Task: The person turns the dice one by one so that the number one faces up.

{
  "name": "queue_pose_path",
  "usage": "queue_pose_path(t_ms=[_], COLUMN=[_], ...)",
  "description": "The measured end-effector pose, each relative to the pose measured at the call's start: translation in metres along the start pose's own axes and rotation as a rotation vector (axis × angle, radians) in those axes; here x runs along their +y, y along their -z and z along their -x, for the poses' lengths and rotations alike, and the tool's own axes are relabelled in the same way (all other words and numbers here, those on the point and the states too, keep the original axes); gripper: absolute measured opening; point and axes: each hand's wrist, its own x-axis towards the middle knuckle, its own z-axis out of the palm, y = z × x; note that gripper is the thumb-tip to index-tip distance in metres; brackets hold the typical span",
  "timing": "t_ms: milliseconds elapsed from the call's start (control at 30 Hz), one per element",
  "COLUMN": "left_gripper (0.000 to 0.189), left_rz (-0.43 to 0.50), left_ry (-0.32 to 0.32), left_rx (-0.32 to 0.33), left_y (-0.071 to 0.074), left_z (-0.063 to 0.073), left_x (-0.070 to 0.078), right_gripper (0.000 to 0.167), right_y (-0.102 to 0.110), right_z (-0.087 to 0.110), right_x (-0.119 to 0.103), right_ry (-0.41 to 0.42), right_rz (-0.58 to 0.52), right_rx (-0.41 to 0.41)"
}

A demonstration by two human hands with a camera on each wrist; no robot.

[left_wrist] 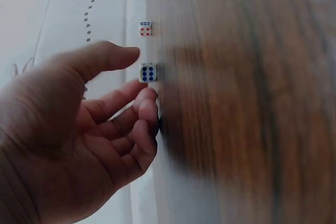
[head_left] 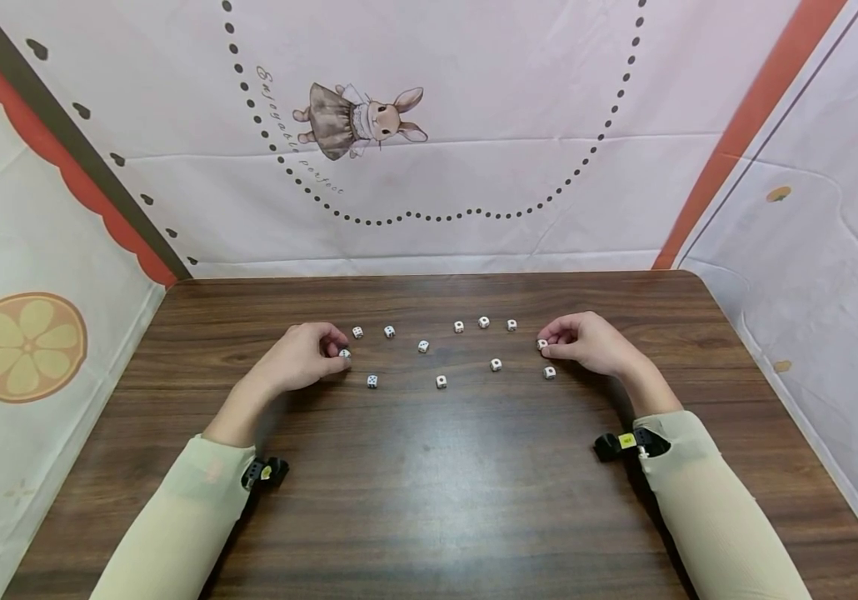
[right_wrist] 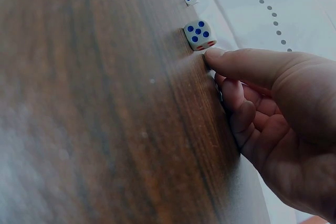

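Several small white dice lie spread over the far part of the table. My left hand (head_left: 296, 358) is at the left end of them, thumb and fingers either side of a die (head_left: 344, 354). In the left wrist view that die (left_wrist: 148, 72) shows blue pips, with a gap between it and the thumb. At the right end, my right hand (head_left: 596, 343) pinches another die (head_left: 542, 344) between thumb and fingertips; the right wrist view hides it behind the thumb. Just nearer me lies a die (head_left: 550, 373), which seems to be the five-pip die (right_wrist: 199, 34) close to that thumb.
Between the hands stand more dice, among them one at the front left (head_left: 372, 382), a front middle die (head_left: 441, 382) and a back die (head_left: 484, 322). The brown wooden table (head_left: 429, 483) ends at a printed cloth wall (head_left: 474, 183); cloth also hangs at both sides.
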Motion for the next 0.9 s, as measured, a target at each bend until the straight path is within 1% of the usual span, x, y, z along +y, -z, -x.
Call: queue_pose_path(t_ms=[133,233,400,567,900], left_gripper=[0.031,0.026,0.014,0.008,0.007], left_rz=[-0.034,-0.042,-0.046,-0.041,-0.010], left_ry=[0.012,0.013,-0.020,-0.048,-0.021], left_rx=[0.026,0.032,0.018,0.018,0.016], left_y=[-0.0015,-0.0022,-0.0027,-0.0025,-0.0013], left_z=[-0.0016,-0.0023,-0.0027,-0.0024,-0.0001], left_x=[0.0025,0.0031,0.0026,0.0024,0.0032], right_gripper=[0.017,0.017,0.016,0.019,0.021], right_y=[-0.0010,-0.0012,-0.0013,-0.0010,-0.0006], right_z=[-0.0006,-0.0009,-0.0006,0.0000,0.0001], right_x=[0.0008,0.0006,-0.0011,-0.0023,-0.0015], right_ry=[0.002,0.007,-0.001,-0.008,-0.002], right_rz=[0.008,0.005,0.001,-0.002,0.000], right_rx=[0.005,0.007,0.005,0.002,-0.004])
